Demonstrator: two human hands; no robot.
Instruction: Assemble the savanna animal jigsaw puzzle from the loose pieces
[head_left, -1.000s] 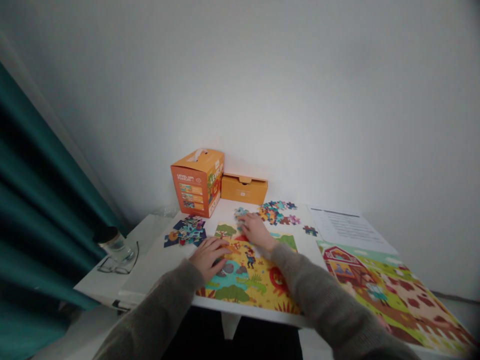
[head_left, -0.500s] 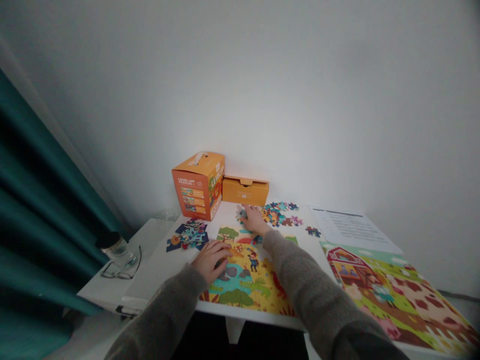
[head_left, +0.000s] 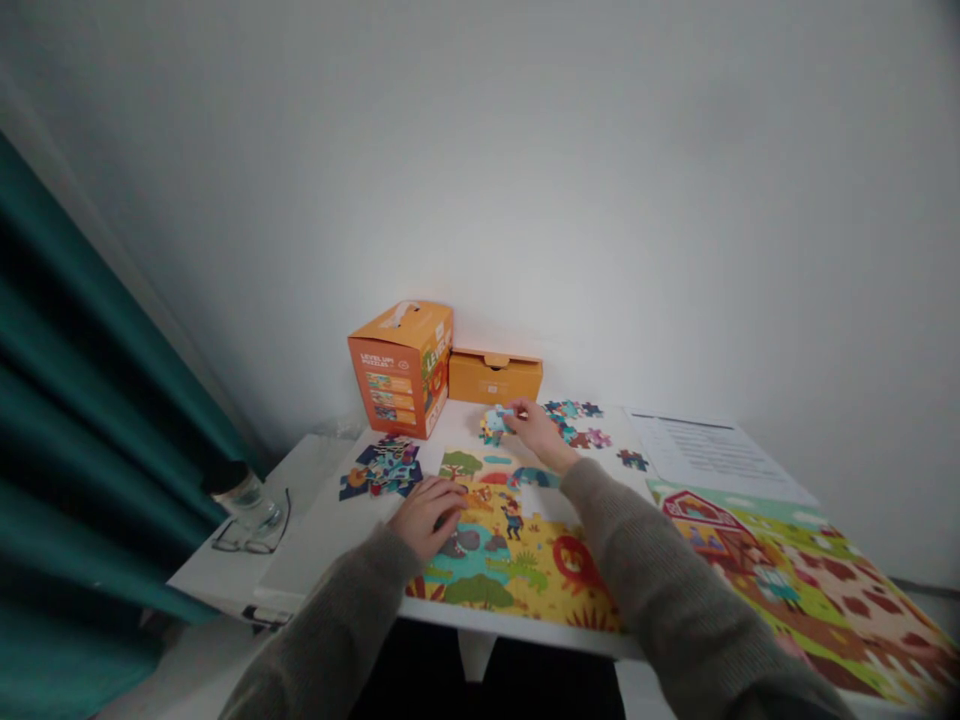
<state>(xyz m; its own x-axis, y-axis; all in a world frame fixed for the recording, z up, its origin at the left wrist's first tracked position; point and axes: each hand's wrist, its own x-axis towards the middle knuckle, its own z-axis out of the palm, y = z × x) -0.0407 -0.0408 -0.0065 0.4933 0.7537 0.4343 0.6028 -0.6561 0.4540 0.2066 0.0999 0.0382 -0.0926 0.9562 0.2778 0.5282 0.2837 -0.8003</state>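
Note:
A jungle-scene jigsaw puzzle (head_left: 480, 590) lies partly assembled on the white table, with a lion, a hippo and trees on it. A white gap shows in its upper right part. My left hand (head_left: 429, 515) rests on the puzzle's left edge, fingers stretched out and holding nothing. Beyond the top edge, my right hand (head_left: 541, 432) pinches a light blue puzzle piece (head_left: 511, 421). Right beside that piece lies a small group of blue and yellow puzzle pieces (head_left: 491, 427). My right forearm covers part of the puzzle's right side.
An orange puzzle box (head_left: 390, 385) and an open yellow drawer box (head_left: 495, 378) stand against the wall. Dark puzzle pieces (head_left: 382, 467) are heaped left; more pieces (head_left: 598, 438) lie right. A farm puzzle (head_left: 795, 590), printed paper (head_left: 697, 450), jar (head_left: 251, 500) and glasses (head_left: 251, 543) lie around.
My right hand has lifted off the pieces near the yellow box and moved slightly right, now pinching a piece. My left hand has stayed on the puzzle's edge.

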